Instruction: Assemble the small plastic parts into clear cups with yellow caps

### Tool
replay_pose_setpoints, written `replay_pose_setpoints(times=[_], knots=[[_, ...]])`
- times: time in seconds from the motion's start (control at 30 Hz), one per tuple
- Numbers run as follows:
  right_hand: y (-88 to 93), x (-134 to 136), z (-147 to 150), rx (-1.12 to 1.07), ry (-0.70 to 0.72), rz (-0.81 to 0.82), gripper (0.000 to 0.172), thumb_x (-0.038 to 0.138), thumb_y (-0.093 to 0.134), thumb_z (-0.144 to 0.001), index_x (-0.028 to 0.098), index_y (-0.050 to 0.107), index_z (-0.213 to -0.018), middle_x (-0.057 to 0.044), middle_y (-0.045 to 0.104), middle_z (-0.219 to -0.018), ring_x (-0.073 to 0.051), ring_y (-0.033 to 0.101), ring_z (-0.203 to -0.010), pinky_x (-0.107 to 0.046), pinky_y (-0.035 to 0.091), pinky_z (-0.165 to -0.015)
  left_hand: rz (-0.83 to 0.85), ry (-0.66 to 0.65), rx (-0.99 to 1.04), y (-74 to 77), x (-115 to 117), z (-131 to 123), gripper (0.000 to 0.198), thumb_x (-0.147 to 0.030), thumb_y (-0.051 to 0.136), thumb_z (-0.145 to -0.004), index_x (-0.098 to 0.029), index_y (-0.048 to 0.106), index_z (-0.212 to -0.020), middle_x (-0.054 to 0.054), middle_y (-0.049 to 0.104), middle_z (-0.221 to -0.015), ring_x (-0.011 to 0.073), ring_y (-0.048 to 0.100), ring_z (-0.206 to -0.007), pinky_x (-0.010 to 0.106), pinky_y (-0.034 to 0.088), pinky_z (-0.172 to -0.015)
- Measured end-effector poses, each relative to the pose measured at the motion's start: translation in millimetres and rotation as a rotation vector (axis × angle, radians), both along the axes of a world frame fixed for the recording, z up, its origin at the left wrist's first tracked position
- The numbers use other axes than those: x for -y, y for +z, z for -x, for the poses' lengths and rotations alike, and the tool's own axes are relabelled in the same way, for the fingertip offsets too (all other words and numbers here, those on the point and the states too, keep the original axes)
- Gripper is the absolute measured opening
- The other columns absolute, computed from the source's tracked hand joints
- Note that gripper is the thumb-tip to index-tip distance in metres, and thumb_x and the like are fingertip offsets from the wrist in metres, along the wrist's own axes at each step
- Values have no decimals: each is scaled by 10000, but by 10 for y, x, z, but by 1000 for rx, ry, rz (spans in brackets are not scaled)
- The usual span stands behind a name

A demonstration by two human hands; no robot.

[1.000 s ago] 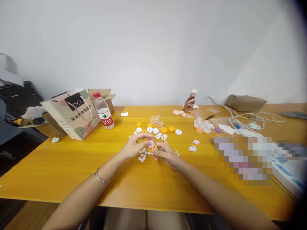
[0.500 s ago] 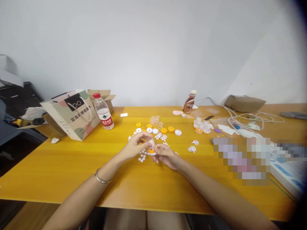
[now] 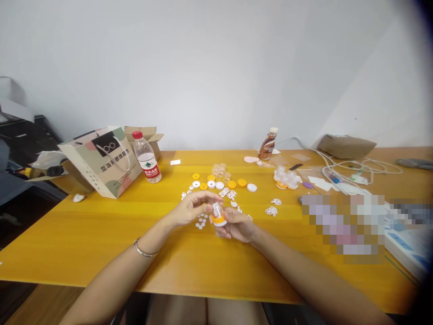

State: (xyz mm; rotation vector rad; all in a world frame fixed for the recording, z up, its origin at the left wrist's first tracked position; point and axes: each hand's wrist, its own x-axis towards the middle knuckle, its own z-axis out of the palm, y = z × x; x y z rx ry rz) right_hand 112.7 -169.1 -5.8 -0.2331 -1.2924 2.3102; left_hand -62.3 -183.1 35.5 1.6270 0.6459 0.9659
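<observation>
My right hand (image 3: 237, 224) holds a small clear vial with an orange cap (image 3: 218, 215) just above the yellow table (image 3: 101, 234); the cap points down. My left hand (image 3: 191, 207) pinches the vial's upper end with thumb and fingers. A cluster of small white discs (image 3: 200, 222) lies on the table under my left hand. Behind my hands lie orange and white caps (image 3: 223, 184) in a row, small white cut-out pieces (image 3: 228, 193) and a few empty clear vials (image 3: 220, 170).
A paper gift bag (image 3: 101, 160) and a water bottle (image 3: 146, 158) stand at the back left. A brown drink bottle (image 3: 267, 143), a pile of capped vials (image 3: 286, 177), cables (image 3: 352, 169) and a brown pouch (image 3: 345, 144) sit at the right.
Both hands have drawn slightly nearer to me, and the vial has been turned so its orange cap now points down in my right hand.
</observation>
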Motion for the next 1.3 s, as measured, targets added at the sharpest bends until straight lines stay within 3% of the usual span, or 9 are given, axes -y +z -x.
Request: replay_pose_setpoints(times=[0.17, 0.3, 0.4, 0.57, 1.0, 1.17, 1.3], knots=[[20, -13, -9, 27, -67, -85, 339, 433, 625, -673, 115, 548, -760, 9, 492, -525, -76, 423, -449, -201, 266, -408, 48, 38, 14, 24, 19, -26, 334, -305, 608, -737, -150, 574, -1031, 108, 602, -1016, 192, 578, -893, 270, 459, -740], [23, -29, 8, 110, -242, -258, 285, 381, 649, -669, 125, 555, -753, 2, 518, -599, -87, 463, -528, -201, 356, -461, -9, 246, -6, -24, -6, -80, 278, -298, 670, -669, -121, 582, -865, 47, 611, -776, 118, 564, -678, 239, 451, -657], [17, -42, 22, 168, -349, -373, 235, 339, 647, -682, 134, 558, -756, 10, 513, -625, -88, 473, -551, -209, 393, -499, -80, 362, -41, -41, -16, -105, 247, -298, 670, -667, -134, 567, -820, 26, 599, -746, 114, 551, -689, 255, 441, -707], [1, -57, 20, 171, -333, -411, 221, 344, 610, -715, 131, 556, -732, 4, 505, -646, -90, 481, -564, -213, 400, -507, -45, 175, 5, 6, -2, -72, 336, -316, 572, -761, -162, 554, -1060, 98, 593, -1043, 186, 545, -964, 307, 424, -841], [12, -57, 23, 208, -371, -417, 202, 325, 620, -710, 137, 555, -741, 15, 499, -634, -88, 483, -572, -216, 406, -531, -153, 303, -127, 5, 20, -85, 269, -265, 597, -742, -127, 620, -972, 81, 642, -879, 163, 577, -815, 304, 443, -795], [-12, -68, 16, 196, -368, -412, 187, 314, 615, -716, 138, 559, -740, 13, 508, -639, -88, 487, -575, -215, 408, -532, -124, 274, -113, 6, 16, -91, 281, -281, 587, -751, -121, 612, -980, 90, 638, -907, 169, 581, -823, 301, 457, -773], [-21, -65, 15, 188, -357, -395, 183, 314, 616, -713, 141, 562, -737, 11, 509, -643, -90, 488, -569, -217, 405, -525, -100, 163, -99, 37, 23, -59, 298, -300, 536, -791, -138, 589, -1036, 105, 614, -1023, 188, 582, -882, 315, 457, -785]])
